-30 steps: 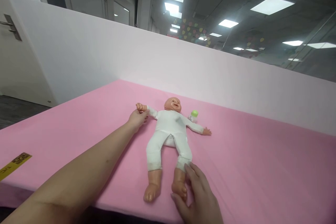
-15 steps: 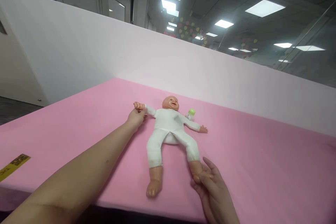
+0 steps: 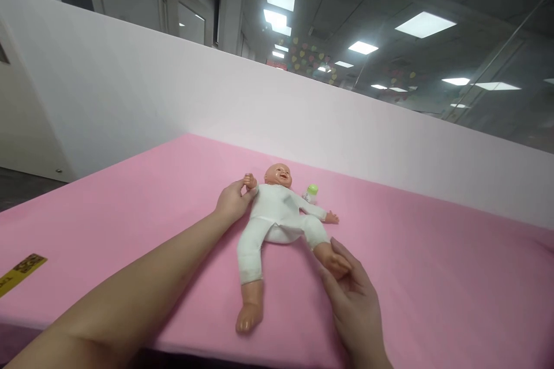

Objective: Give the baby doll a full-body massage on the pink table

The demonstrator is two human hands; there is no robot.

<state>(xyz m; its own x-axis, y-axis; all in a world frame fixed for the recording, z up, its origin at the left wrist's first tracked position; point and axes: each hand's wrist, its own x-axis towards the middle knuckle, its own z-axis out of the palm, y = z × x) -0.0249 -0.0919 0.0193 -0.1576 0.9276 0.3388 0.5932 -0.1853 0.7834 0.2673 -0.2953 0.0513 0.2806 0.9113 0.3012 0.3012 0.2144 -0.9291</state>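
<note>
A baby doll (image 3: 277,216) in a white suit lies on its back on the pink mat (image 3: 411,253). My left hand (image 3: 231,203) is closed around the doll's arm near its wrist, up beside the doll's head. My right hand (image 3: 352,294) cups the doll's foot from below, with the fingers curled round it and that leg bent outward to the right. The doll's other leg lies straight toward me, its bare foot near the mat's front edge.
A small bottle with a green cap (image 3: 310,191) lies just behind the doll's shoulder. A white partition wall (image 3: 173,98) runs behind the mat. A yellow label (image 3: 19,270) sits at the mat's left front edge.
My left hand has drawn the doll's arm in toward its head. My right hand has swung the doll's leg outward to the right and bent it up.
</note>
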